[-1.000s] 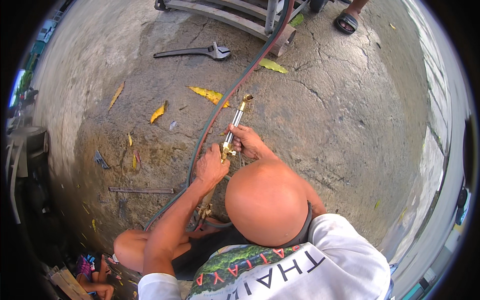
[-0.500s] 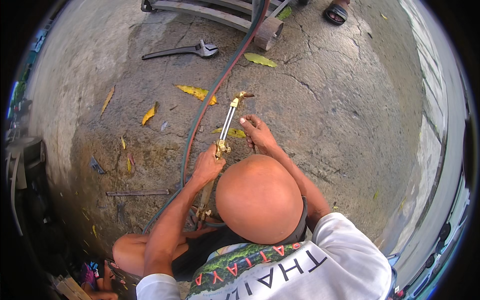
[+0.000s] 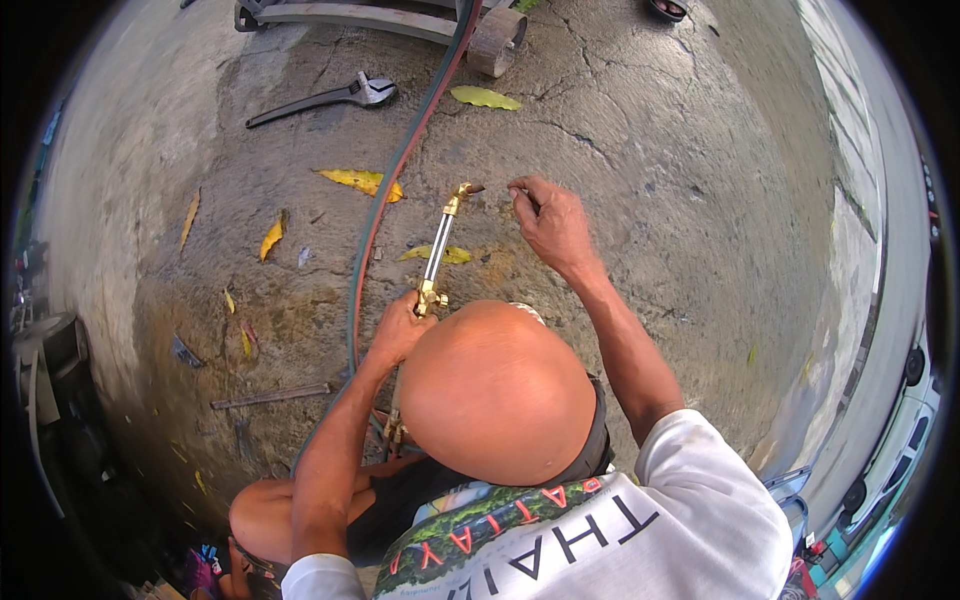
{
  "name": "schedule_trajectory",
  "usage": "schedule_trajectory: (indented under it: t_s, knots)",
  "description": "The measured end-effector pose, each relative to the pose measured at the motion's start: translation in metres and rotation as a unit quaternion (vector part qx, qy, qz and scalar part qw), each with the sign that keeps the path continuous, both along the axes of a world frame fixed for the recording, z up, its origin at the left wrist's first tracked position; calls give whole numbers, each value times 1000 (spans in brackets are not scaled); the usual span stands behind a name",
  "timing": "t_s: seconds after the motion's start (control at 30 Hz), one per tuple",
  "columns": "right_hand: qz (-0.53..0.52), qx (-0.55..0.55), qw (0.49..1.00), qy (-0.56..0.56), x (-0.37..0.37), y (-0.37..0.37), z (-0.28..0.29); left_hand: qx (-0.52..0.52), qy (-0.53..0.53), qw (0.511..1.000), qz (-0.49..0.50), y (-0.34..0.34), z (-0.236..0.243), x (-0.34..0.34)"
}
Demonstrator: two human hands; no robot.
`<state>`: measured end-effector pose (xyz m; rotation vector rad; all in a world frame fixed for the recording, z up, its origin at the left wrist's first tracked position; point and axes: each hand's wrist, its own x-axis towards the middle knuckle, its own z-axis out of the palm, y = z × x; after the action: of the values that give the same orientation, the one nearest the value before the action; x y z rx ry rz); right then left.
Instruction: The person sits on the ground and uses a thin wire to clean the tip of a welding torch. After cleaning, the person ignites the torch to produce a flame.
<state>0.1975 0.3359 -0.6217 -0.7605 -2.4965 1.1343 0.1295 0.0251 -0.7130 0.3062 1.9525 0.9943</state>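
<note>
A cutting torch [image 3: 436, 250] with brass fittings and silvery tubes slants upward in front of me. My left hand [image 3: 402, 328] is wrapped round it just below the brass valves. Its angled brass head [image 3: 462, 190] ends in a dark tip pointing right. Just right of that tip, apart from it, my right hand [image 3: 556, 226] is held in a pinch, thumb against forefinger. Anything between those fingertips is too small to make out. My bent knee [image 3: 500, 395] hides the torch's lower handle in part.
Twin green and red hoses [image 3: 392, 180] run along the torch's left over cracked concrete. An adjustable wrench [image 3: 345, 98] lies beyond, near a metal frame [image 3: 360, 18] with a roller [image 3: 497, 42]. A flat bar [image 3: 270, 395] and yellow leaves [image 3: 272, 236] lie leftward.
My right hand has moved outward and to the right, from beside the torch's tubes to beyond its tip. The left hand keeps its hold. The whole view has shifted slightly.
</note>
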Motion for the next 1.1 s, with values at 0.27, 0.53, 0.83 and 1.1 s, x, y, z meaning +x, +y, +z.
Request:
schedule_trajectory:
  t_s: [0.27, 0.53, 0.83, 1.1]
  knots:
    - [5, 32, 999, 21, 0, -7, -30, -18, -27, 999, 4, 2, -3, -2]
    - [20, 26, 999, -1, -3, -6, -32, -21, -35, 999, -13, -9, -23, -6]
    - [32, 18, 999, -2, -6, -9, -50, -48, -35, 997, -41, -8, -20, -4]
    - [28, 18, 999, -8, -6, -11, -50, -78, -27, 995, -63, 1, 0, -7]
